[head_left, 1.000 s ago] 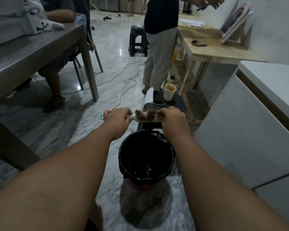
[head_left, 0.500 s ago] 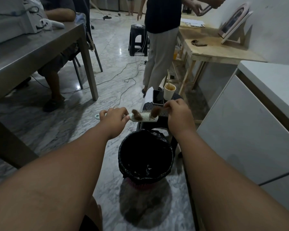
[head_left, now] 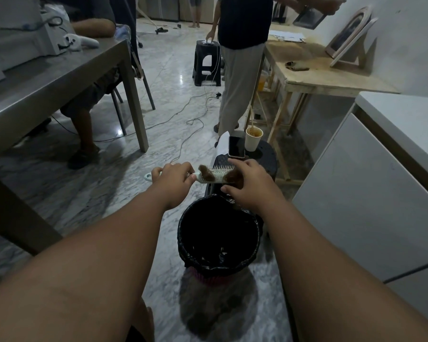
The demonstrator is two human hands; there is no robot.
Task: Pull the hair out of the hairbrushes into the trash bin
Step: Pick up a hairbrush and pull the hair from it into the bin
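A white hairbrush point(head_left: 216, 176) is held level above the far rim of the trash bin point(head_left: 183, 233), which is lined with a black bag. My left hand point(head_left: 174, 180) grips the brush by its handle, whose end sticks out to the left. One brown hair clump point(head_left: 206, 172) sits in the bristles near the handle. My right hand point(head_left: 248, 185) pinches a second brown hair clump point(head_left: 233, 177) at the brush's right end; its lower part is hidden by my fingers.
Behind the bin stands a black stool point(head_left: 269, 156) with a phone point(head_left: 236, 146) and a paper cup point(head_left: 253, 138). A grey table point(head_left: 59, 77) is at left, a white cabinet point(head_left: 368, 193) at right. A person point(head_left: 240, 65) stands ahead; cables point(head_left: 183, 117) cross the floor.
The hair in the bristles has split into two clumps. My right hand went up and right, then came back down over the clump at the brush's right end. The left hand stays on the handle.
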